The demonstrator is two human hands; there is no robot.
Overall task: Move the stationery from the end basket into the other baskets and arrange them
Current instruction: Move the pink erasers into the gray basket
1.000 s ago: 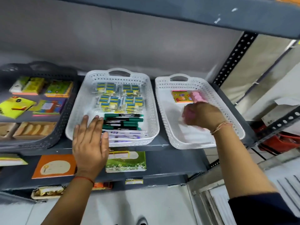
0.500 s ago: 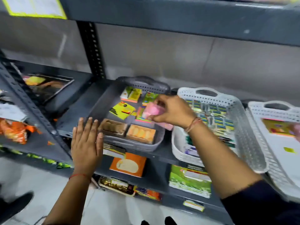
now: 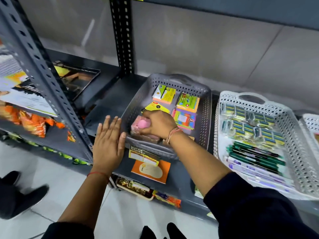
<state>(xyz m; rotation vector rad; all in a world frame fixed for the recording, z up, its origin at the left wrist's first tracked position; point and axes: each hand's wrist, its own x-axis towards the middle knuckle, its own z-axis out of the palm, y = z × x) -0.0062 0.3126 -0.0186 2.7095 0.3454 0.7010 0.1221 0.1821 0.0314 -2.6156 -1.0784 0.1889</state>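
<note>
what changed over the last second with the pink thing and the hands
The right hand carried the pink item from the far white basket on the right across to the grey basket, and has lowered it to the near left corner, still gripped. The left hand stays flat and open at the shelf edge, now beside the grey basket.

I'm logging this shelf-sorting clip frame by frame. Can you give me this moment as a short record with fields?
right hand: inside the grey basket, closed on a pink item near its front left corner
left hand: open, flat, fingers spread, at the grey basket's front left corner
grey basket contents: sticky-note pads at the back
white basket: to the right, holding green pens and small packets
pink item status: not yet released
</note>
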